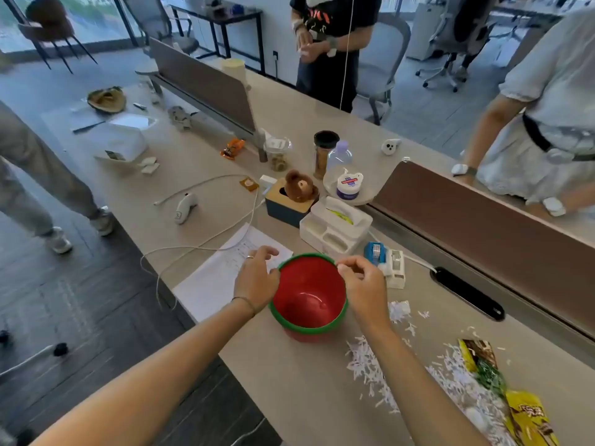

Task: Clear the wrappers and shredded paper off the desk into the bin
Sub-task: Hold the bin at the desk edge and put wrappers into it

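The red bin [309, 297] stands at the frame's center on the surface [289, 381]; my left hand [256, 278] curls against its rim, my right hand [363, 281] pinches it, shredded paper [370, 365] and wrappers [528, 416] lower right

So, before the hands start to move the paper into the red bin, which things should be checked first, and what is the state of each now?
1. Red bin upright on the desk, opening up: ok.
2. Bin has room: ok, inside looks bare.
3. Left hand steadies the rim: ok.
4. Right hand free for picking up: cannot tell, fingers curled at the rim.
5. Shredded paper and wrappers in the bin: not ok, on the desk.
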A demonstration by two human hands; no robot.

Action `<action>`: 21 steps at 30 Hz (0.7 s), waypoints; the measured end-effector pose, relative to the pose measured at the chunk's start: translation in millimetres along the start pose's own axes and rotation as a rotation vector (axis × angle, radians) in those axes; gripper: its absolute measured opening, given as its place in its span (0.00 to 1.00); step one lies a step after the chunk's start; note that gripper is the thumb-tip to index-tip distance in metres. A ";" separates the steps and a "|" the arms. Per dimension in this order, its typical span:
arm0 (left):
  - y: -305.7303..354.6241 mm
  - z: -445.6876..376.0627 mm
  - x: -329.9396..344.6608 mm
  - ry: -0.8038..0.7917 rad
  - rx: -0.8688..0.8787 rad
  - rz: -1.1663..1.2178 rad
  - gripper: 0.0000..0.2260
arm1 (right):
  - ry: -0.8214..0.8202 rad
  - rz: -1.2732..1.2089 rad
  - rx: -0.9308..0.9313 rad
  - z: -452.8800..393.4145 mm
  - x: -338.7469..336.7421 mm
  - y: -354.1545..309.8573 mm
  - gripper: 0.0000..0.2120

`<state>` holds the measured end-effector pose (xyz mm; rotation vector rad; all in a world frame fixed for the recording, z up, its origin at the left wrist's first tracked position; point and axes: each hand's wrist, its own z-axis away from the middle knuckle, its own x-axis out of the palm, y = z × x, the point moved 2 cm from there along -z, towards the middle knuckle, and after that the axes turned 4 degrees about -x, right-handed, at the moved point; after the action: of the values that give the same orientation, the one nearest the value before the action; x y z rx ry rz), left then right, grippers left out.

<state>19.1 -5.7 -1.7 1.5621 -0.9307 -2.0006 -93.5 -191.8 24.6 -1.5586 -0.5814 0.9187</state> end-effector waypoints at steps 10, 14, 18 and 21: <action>-30.5 -23.6 24.9 -0.215 -0.280 0.065 0.19 | 0.072 0.216 0.279 11.3 10.3 68.2 0.14; -31.9 -20.9 31.8 -0.233 -0.364 0.194 0.07 | 0.118 0.118 0.330 16.7 0.3 72.2 0.13; -22.5 -0.2 44.8 -0.299 -0.353 0.256 0.06 | 0.178 0.027 0.401 25.6 -16.7 75.5 0.13; -6.6 26.1 53.9 -0.314 -0.290 0.243 0.07 | 0.202 0.004 0.399 36.2 -40.1 82.3 0.12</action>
<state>-20.1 -32.3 -38.9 0.9520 -0.8491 -2.1228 -156.0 -218.9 -46.5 -1.2703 -0.2324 0.8101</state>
